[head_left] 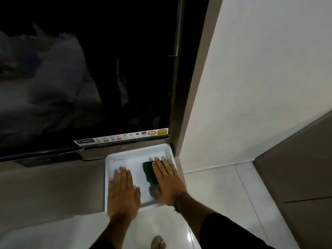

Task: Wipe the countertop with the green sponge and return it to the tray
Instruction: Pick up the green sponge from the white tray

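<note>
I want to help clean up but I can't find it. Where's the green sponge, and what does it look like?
Look below the big dark glass door with a strip of stickers along its bottom edge. There a white tray sits on the grey countertop. The green sponge lies in the tray's right half, partly under the right hand; it is the only dark green thing there.

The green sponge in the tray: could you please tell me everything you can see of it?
The green sponge is a dark green, flat, roughly rectangular pad that looks like scouring fibre. It lies in the right half of the white tray, long side running away from the camera. The right hand rests flat over its right part, fingers extended, hiding that side. The left hand does not touch it.
</note>
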Demonstrator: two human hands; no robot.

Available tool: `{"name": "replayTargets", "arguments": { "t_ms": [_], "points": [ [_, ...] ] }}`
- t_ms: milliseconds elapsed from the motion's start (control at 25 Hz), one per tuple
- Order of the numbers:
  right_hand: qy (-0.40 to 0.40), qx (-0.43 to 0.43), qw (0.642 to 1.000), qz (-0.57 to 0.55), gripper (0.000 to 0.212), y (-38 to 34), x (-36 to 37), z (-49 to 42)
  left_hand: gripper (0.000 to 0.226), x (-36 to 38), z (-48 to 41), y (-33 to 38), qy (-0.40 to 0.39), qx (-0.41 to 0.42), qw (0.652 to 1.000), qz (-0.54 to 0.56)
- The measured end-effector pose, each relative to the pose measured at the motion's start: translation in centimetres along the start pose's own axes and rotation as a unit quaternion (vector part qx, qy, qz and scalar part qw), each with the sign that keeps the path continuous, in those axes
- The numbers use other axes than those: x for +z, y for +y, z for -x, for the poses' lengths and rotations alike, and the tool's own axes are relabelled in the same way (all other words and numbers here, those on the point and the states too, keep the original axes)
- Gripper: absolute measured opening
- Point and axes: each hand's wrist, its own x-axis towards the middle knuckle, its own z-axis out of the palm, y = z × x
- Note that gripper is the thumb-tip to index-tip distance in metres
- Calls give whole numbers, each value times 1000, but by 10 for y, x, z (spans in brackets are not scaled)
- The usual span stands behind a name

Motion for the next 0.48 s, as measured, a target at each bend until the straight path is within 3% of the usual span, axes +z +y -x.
{"name": "replayTargets", "arguments": {
  "t_ms": [240,480],
  "points": [
    [-73,24,996,43,88,-5,30,-42,73,3,-24,-19,-28,12,999,10],
    [-39,32,997,58,78,-5,50,-47,78,12,-29,-25,-14,41,998,52]
  ]
}}
